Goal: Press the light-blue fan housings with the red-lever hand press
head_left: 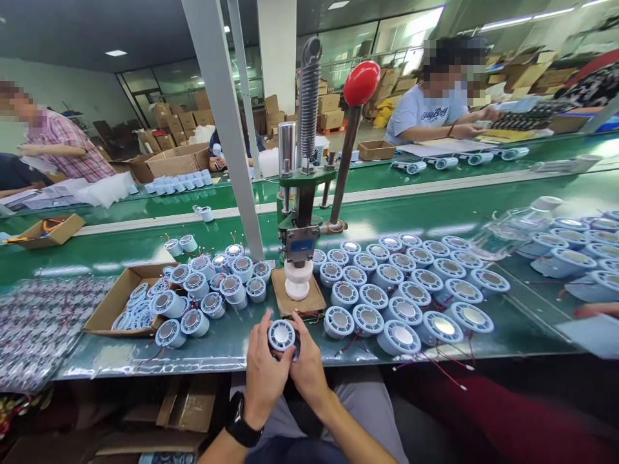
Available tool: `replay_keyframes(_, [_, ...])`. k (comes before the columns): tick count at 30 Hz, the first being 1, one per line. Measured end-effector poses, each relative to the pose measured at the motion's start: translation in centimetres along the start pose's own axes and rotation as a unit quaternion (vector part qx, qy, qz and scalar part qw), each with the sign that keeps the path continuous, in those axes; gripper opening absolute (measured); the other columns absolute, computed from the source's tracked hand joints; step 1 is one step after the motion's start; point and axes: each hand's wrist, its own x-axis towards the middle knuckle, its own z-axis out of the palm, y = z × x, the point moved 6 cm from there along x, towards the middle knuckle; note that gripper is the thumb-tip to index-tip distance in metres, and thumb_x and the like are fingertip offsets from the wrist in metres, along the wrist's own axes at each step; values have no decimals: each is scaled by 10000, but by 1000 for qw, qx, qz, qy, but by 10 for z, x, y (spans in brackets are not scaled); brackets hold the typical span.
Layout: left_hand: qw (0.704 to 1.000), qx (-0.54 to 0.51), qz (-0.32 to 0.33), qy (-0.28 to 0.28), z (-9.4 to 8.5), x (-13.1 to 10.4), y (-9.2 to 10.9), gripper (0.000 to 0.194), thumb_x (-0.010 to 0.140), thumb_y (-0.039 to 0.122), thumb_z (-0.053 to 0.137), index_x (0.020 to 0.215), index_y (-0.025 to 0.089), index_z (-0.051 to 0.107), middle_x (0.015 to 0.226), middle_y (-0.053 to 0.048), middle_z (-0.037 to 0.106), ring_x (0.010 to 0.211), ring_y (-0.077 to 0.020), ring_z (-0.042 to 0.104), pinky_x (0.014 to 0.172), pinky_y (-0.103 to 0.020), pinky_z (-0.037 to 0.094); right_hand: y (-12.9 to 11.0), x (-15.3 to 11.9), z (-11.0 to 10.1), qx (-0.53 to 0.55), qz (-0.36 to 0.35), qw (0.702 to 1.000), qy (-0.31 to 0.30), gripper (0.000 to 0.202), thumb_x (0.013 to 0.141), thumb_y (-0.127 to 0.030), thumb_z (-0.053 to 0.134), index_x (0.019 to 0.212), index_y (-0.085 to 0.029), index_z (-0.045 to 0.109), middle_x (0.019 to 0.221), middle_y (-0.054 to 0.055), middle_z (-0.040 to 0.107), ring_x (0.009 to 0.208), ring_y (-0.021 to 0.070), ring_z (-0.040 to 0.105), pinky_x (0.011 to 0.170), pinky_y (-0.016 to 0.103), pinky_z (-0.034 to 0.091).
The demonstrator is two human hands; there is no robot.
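Between my two hands, just in front of the table edge, is a round light-blue part (281,335) with a slotted ring and a silvery centre facing up. My left hand (265,370) wraps its left side, and my right hand (305,367) grips it from the right. Beyond them stands a hand press (302,241) with a red-knobbed lever (362,84). Its white plastic head (296,280) is over a brown cardboard pad (316,298). Similar blue parts (399,336) with thin wires stand in rows to the right, and others (194,322) are grouped to the left.
A cardboard box (104,309) of blue rings sits on the left, beside wrapped small parts (39,322). A grey post (222,116) rises left of the press. People work across the bench (120,241). A person's hand (597,310) shows at the right edge.
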Motion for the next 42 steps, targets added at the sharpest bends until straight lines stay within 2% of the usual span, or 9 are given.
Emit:
replay_keyframes(5, [999,-26,19,-26,13,-5,-10,554,864,246,555,1403,209,433,1333,-143,547,1272,-293,500,1095,-530,391,-10,2,-2,-65,-11,991,-113,650,813,-35,476,1441,-202,473,1296,135,582,1190,231,597,1017,407,535])
replay_keyframes(9, [996,-71,-10,-61,20,-4,-17,522,854,315,566,1349,166,493,1348,-159,574,1272,-304,528,1082,-505,415,-50,39,-43,-169,-73,950,-252,753,769,-68,580,1486,-221,409,1350,135,548,1231,276,566,996,443,550])
replay_keyframes(15, [992,-103,-39,-65,-8,50,7,534,657,301,747,1165,170,650,1118,-94,715,1025,-285,663,977,-434,494,-198,228,-170,-245,-275,928,51,501,882,-174,595,1375,-152,511,1340,130,538,1311,290,476,1127,507,394])
replay_keyframes(19, [988,-152,-1,-36,-10,98,30,526,628,292,775,1126,159,666,1086,-102,718,1003,-287,659,967,-443,485,-238,337,-186,-187,-235,949,100,331,974,-217,445,1227,-44,571,1130,114,633,1077,167,607,1013,357,451])
replay_keyframes(23, [976,-211,4,-50,20,122,38,520,611,256,793,1098,136,656,1048,-114,718,939,-264,663,920,-425,505,-232,359,-170,-114,-250,954,120,287,951,-149,398,809,-81,639,844,66,669,866,146,644,946,345,500])
replay_keyframes(30, [952,-285,20,-108,59,131,42,458,609,228,809,1039,135,679,1019,-93,735,902,-221,680,853,-344,533,-223,368,-168,-121,-206,962,130,280,904,-104,409,732,-100,630,626,14,558,764,159,622,945,385,478])
replay_keyframes(34, [948,-296,22,-116,63,127,31,526,643,246,793,1137,140,644,1107,-113,713,997,-245,662,937,-384,502,-242,322,-189,-111,-215,962,124,262,941,-172,425,857,-121,668,714,33,604,846,183,638,925,395,497])
replay_keyframes(39, [950,-298,30,-94,64,117,25,728,652,173,769,1337,175,520,1326,-115,612,1221,-256,568,1099,-409,390,-192,115,-185,-116,-270,944,151,376,919,-223,486,1211,-411,630,1048,23,661,998,252,655,903,510,558])
replay_keyframes(42, [956,-282,27,-81,60,114,28,730,640,136,761,1331,177,528,1321,-107,614,1238,-260,556,1129,-426,359,-134,20,-165,-172,-312,909,215,551,855,-170,481,1278,-511,569,824,42,603,828,284,667,671,523,606])
